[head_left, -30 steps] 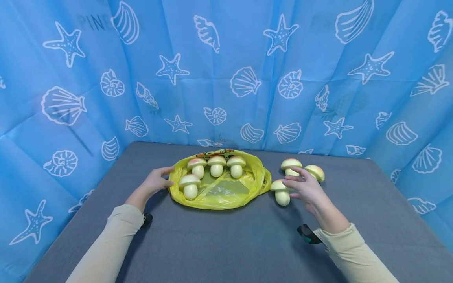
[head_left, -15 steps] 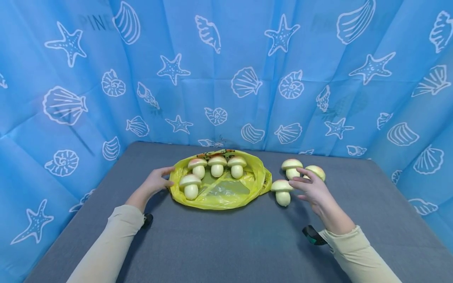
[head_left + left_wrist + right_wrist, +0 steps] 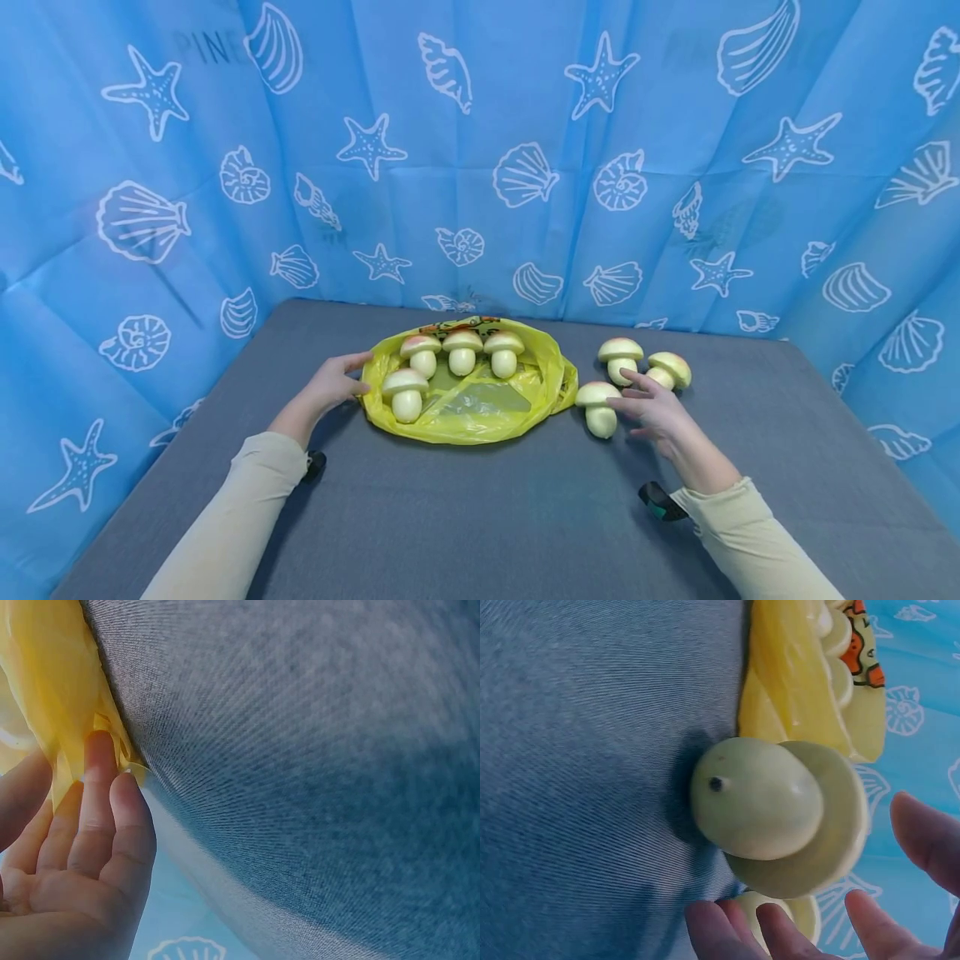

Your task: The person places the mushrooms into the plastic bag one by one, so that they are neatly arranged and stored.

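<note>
A yellow plastic bag (image 3: 468,435) lies spread with its mouth gaping, several pale toy mushrooms (image 3: 462,354) inside. At its left edge my left hand (image 3: 326,390) touches the plastic with fairly straight fingers, which the left wrist view shows against the yellow film. My right hand (image 3: 663,419) hovers beside the nearest loose mushroom (image 3: 601,419), fingers spread and loosely bent. In the right wrist view this mushroom (image 3: 756,801) turns its stem end to the camera, apart from the thumb; whether a fingertip touches it cannot be told.
Two more loose mushrooms stand behind the right hand: one upright (image 3: 620,350), one tilted (image 3: 675,367). Grey cloth (image 3: 480,517) covers the table. A blue curtain (image 3: 480,192) with white shells and starfish encloses the back and sides.
My right hand has drifted slightly right, then a little back left, and sits slightly lower. The left hand stays at the bag. No mushroom has moved on the table.
</note>
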Demonstrator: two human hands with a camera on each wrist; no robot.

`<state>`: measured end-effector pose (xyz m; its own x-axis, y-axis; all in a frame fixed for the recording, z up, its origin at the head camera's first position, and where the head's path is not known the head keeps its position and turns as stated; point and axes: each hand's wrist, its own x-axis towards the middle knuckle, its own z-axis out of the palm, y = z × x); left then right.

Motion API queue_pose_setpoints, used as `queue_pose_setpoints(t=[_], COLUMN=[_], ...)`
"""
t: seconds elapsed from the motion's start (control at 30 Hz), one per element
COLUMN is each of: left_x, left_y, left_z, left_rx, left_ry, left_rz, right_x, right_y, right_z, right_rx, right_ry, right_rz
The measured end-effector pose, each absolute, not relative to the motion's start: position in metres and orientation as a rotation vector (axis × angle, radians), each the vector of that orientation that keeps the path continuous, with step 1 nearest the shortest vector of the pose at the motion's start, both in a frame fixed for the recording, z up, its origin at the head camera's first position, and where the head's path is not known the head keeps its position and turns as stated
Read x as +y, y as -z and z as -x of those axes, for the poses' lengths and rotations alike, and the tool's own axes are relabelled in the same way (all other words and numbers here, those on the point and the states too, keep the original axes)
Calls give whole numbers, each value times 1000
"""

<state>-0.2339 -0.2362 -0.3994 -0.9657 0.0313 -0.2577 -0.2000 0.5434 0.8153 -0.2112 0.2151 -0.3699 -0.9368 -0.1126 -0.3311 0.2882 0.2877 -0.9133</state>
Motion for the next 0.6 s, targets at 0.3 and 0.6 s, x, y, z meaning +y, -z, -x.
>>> queue_pose_setpoints(t=[0.3,0.6], left_x=[-235,-237], left_y=[401,402], left_z=[235,235], left_rx=[2564,2559], left_ry=[-1371,-1376], left_rz=[136,143], right_x=[213,211], right_y=[380,382], right_z=[217,219], right_rx=[2210,2237], right_ry=[1649,1611], right_rz=[-205,-193])
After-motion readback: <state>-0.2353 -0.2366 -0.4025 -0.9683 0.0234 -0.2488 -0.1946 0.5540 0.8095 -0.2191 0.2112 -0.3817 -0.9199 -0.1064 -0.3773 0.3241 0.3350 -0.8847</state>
